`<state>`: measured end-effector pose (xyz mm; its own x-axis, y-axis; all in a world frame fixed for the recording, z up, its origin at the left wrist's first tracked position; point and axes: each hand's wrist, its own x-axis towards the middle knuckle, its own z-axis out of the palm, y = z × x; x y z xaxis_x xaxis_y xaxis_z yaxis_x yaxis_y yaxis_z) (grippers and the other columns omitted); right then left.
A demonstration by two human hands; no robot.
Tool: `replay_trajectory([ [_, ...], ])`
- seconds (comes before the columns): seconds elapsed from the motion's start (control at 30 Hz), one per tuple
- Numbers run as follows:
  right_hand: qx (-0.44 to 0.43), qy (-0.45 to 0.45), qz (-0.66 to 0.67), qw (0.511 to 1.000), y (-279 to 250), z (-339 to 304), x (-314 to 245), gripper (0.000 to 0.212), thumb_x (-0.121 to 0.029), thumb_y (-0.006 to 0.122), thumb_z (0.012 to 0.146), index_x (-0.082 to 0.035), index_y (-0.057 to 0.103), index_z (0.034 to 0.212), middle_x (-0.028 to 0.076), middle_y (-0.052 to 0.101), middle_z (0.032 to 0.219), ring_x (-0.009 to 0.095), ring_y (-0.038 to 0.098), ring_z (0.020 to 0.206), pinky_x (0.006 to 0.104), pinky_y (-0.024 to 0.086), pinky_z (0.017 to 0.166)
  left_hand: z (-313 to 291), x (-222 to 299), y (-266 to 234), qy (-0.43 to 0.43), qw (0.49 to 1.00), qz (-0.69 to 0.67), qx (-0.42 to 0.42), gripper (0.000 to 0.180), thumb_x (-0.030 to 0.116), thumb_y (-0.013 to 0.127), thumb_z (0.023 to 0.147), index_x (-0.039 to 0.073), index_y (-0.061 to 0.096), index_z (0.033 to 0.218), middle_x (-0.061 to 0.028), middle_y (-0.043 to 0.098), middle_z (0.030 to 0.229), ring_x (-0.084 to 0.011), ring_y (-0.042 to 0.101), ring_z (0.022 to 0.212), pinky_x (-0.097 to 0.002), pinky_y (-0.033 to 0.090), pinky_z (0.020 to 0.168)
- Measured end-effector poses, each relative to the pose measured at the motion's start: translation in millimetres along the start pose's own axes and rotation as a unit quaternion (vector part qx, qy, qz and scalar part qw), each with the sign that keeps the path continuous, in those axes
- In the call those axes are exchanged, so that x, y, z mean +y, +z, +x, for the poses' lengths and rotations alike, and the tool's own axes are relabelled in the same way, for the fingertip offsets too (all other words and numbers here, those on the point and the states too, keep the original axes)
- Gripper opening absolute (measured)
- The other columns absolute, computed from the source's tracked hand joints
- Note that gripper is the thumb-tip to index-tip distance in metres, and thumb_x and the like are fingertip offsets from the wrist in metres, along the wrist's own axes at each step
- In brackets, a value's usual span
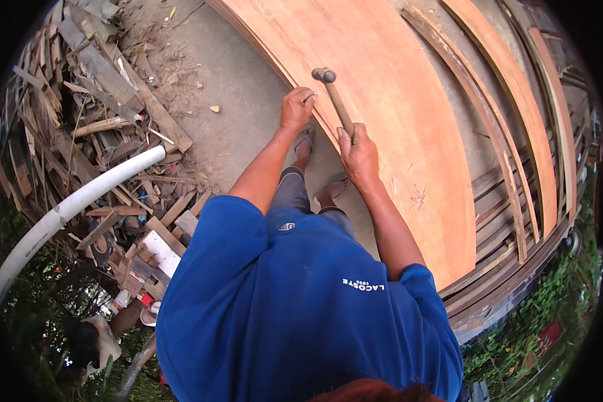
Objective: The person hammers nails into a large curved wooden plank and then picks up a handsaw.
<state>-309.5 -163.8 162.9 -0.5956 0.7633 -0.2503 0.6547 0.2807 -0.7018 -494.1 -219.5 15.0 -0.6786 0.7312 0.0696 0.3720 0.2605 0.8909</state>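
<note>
My right hand (360,157) is wrapped round the wooden handle of a hammer (342,110). The hammer's dark metal head is raised over a wide sheet of plywood (395,87). At the sheet's left edge, my left hand (297,108) is closed, thumb and fingertips pinched together. What sits in that pinch is too small to make out. A loose cluster of nails (418,197) lies on the plywood, to the right of my right forearm.
Long timber strips (509,80) run along the right, over several darker slats. Scrap wood (100,87) is heaped at the left, with a white pipe (80,201) across it. Concrete floor (238,107) shows between the heap and the plywood. Green plants (543,335) grow at the lower right.
</note>
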Motion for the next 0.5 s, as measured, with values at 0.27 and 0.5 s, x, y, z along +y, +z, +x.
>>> replay_trajectory([
  [0.27, -0.045, 0.119, -0.003, 0.992, 3.5, 2.9, 3.0, 0.033, -0.032, 0.057, 0.1, -0.001, 0.05, 0.106, 0.028, 0.065, 0.077, 0.048, 0.064, 0.07, 0.0529, 0.049, 0.063, -5.7, -10.9, 1.9, 0.015, 0.999, 0.015, -0.024, 0.021, 0.008, 0.066, 0.083, -0.001, 0.072, 0.101, -0.0172, 0.071, 0.101, -0.0298, 0.069, 0.094, -0.0365, 0.055, 0.082],
  [0.5, 0.126, -0.091, 0.118, 0.981, 27.0, -8.5, 13.4, 0.023, -0.019, 0.062, 0.096, -0.004, 0.051, 0.109, 0.027, 0.064, 0.083, 0.047, 0.063, 0.072, 0.0503, 0.05, 0.064, -58.5, -55.8, -51.0, -0.088, 0.989, 0.111, 0.043, 0.037, 0.0, 0.059, 0.078, -0.002, 0.067, 0.114, -0.0216, 0.065, 0.112, -0.0339, 0.067, 0.09, -0.0392, 0.054, 0.083],
])
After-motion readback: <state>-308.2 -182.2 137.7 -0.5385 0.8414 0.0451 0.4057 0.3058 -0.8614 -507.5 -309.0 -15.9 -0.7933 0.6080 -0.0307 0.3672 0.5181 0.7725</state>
